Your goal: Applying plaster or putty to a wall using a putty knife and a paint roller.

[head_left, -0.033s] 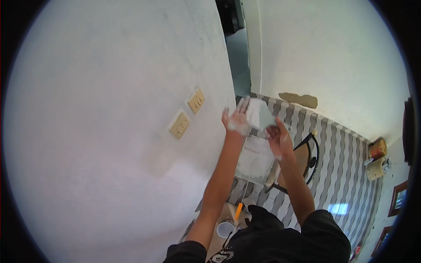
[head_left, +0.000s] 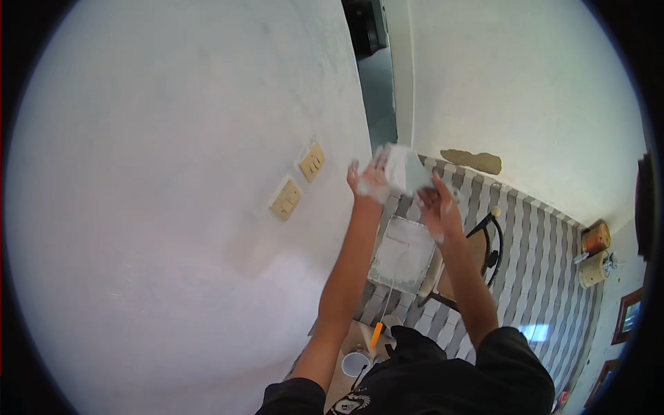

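In front of the wall, my right hand (head_left: 440, 209) is closed around the handle end of a broad putty knife (head_left: 419, 174). White paste (head_left: 397, 167) covers the left part of its wide grey blade. My left hand (head_left: 373, 182) is at the blade's left edge, palm showing, fingers stretched out and thumb apart. White paste smears its palm and fingers, which are slightly blurred. Whether the blade rests against those fingers or just beside them I cannot tell. Some paste also marks my right hand.
Two cream switch plates (head_left: 286, 200) sit on the left wall (head_left: 173, 207). Below my hands lie a paste-smeared tray (head_left: 408, 271), a chair (head_left: 490, 254), an orange handle (head_left: 375, 335) and a white bucket (head_left: 356, 363). Two tins (head_left: 593, 252) stand far right. A doorway (head_left: 378, 97) opens ahead.
Both hands and the putty knife have shifted slightly up and left. My left fingers now lie closer along the blade's edge.
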`<action>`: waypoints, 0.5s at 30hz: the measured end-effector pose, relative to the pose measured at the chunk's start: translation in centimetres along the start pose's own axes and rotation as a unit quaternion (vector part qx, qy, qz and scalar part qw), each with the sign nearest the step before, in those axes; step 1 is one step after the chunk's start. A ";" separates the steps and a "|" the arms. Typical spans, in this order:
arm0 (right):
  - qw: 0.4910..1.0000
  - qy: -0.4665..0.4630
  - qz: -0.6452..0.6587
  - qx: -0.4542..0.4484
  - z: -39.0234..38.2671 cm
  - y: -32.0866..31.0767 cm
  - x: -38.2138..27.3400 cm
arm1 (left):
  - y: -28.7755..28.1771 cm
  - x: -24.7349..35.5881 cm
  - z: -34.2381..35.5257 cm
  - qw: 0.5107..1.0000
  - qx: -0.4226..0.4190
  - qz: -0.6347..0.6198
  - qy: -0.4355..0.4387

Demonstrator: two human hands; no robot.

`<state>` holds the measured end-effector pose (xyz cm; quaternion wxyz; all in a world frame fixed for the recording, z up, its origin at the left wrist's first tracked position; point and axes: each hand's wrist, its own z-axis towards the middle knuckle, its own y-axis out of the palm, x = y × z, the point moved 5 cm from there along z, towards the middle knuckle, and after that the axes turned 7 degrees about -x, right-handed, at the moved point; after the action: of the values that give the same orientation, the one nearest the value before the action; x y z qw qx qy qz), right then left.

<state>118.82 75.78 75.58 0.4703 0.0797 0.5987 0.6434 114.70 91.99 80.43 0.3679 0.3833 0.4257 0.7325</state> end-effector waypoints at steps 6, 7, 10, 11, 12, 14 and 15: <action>0.996 -0.017 0.041 -0.074 12.0 17.8 -5.2 | 12.2 7.8 8.7 0.990 0.082 0.049 0.100; 0.994 -0.023 0.054 -0.096 13.5 20.7 -5.1 | 12.5 9.8 9.6 0.992 0.072 0.031 0.099; 0.984 -0.067 0.092 -0.134 18.5 25.7 -6.9 | 13.3 9.6 11.4 0.994 0.067 0.009 0.089; 0.984 -0.069 0.092 -0.135 19.8 26.8 -6.8 | 13.4 9.5 11.5 0.992 0.077 0.014 0.095; 0.984 -0.079 0.096 -0.127 20.7 27.5 -6.6 | 13.1 9.1 11.4 0.992 0.085 0.011 0.091; 0.986 -0.095 0.112 -0.082 22.1 28.0 -5.6 | 12.1 8.9 11.1 0.992 0.083 0.001 0.094; 0.986 -0.093 0.114 -0.084 22.5 27.9 -5.0 | 11.3 9.0 10.9 0.992 0.082 -0.010 0.098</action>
<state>122.26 92.37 107.58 0.4522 0.1673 0.4837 0.7304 117.93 99.32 96.68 0.2990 0.3347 0.5217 0.7255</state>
